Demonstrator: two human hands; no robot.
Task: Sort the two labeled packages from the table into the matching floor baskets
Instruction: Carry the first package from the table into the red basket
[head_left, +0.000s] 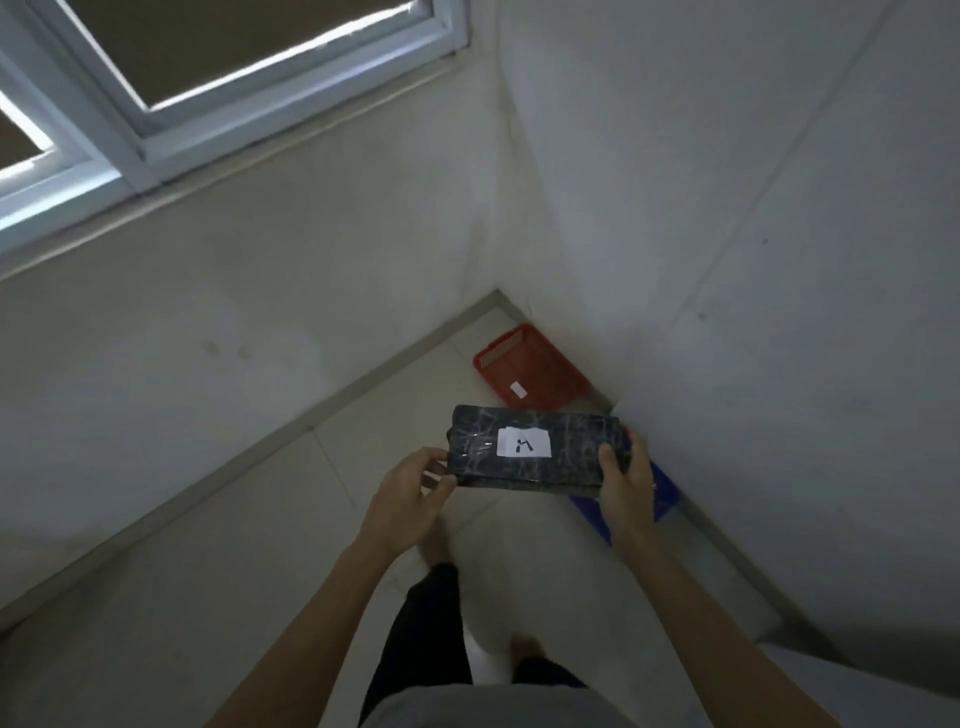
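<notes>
I hold a dark wrapped package (566, 457) flat in front of me, its white label marked "A" facing up. My left hand (410, 493) pinches its left end and my right hand (626, 480) grips its right end. On the floor in the corner beyond it lies a red basket (530, 371) with a small white tag. A blue basket (660, 493) sits on the floor by the right wall, mostly hidden under the package and my right hand. No second package is in view.
Two pale walls meet at the corner behind the baskets, and a window is high on the left wall. The tiled floor stretches below me, where my legs and bare feet show.
</notes>
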